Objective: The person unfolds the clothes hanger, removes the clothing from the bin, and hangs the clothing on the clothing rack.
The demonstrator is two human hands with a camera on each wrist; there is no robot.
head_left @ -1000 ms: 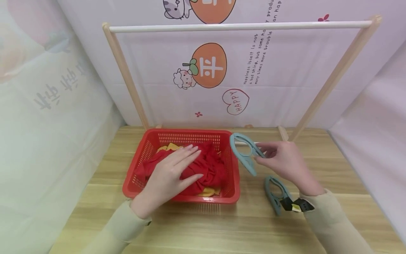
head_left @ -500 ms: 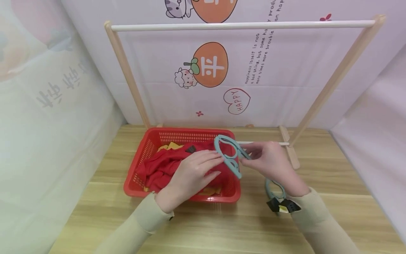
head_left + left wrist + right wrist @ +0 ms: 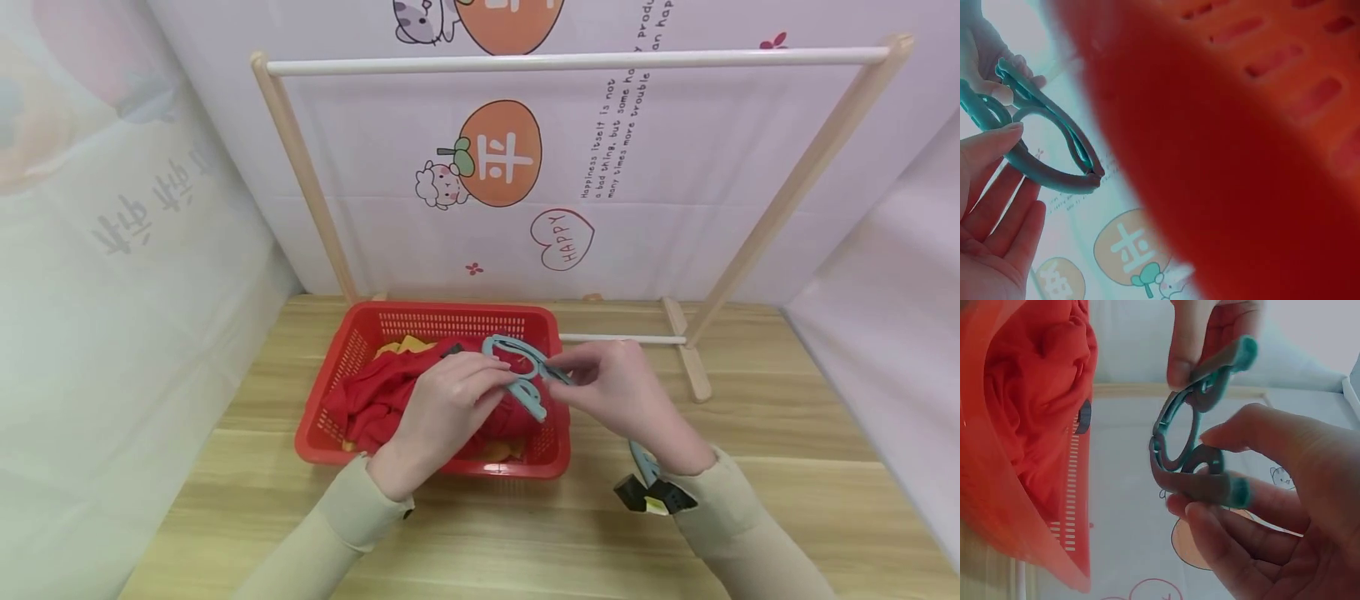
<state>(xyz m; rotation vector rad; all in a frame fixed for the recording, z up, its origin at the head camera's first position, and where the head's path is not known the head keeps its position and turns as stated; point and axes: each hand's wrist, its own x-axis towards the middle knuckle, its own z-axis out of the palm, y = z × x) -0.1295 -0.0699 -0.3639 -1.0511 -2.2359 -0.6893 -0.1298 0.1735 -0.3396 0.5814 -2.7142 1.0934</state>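
A light blue folding clothes hanger is held between both hands over the right part of a red basket. My left hand pinches one of its arms between thumb and fingers. The other arm is in the grip of my right hand. In the right wrist view, the hanger has a round opening in the middle and its two arms are folded close to each other. Crumpled red cloth fills the basket, with some yellow cloth showing at the back and front.
A second light blue hanger lies on the wooden table, mostly hidden under the right wrist. Behind the basket stands a rack with wooden posts and a white top bar. Printed white sheeting encloses the back and sides.
My right hand has carried the hanger left, from beside the basket to over it. The left hand has moved right from above the red cloth and taken hold of the hanger's near arm.
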